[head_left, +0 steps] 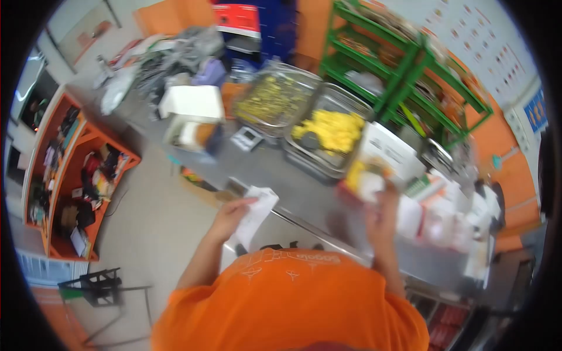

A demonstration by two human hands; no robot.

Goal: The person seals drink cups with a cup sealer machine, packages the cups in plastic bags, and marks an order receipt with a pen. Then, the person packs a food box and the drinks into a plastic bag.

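Note:
My left hand (235, 214) is closed on a white paper slip (256, 215), which hangs from the fingers in front of the metal counter's edge. My right hand (383, 207) is over the counter at the near side of an open white-lidded box (389, 146). Something yellow and white shows inside the box. Motion blurs the right fingers, so whether they hold anything is unclear. Behind the box stands a steel tray (319, 161) of yellow food (331, 130) with a dark round thing on it. Left of it is another clear-walled tray (275, 131) with yellow-green pieces.
A second open white box (192, 104) stands on the counter (310, 202) at left, beside a small digital device (246, 138). Green racks (374, 64) rise behind. Boxes and plastic bags (445, 225) crowd the right. Orange shelves (88, 181) stand left, near a black stool (102, 286).

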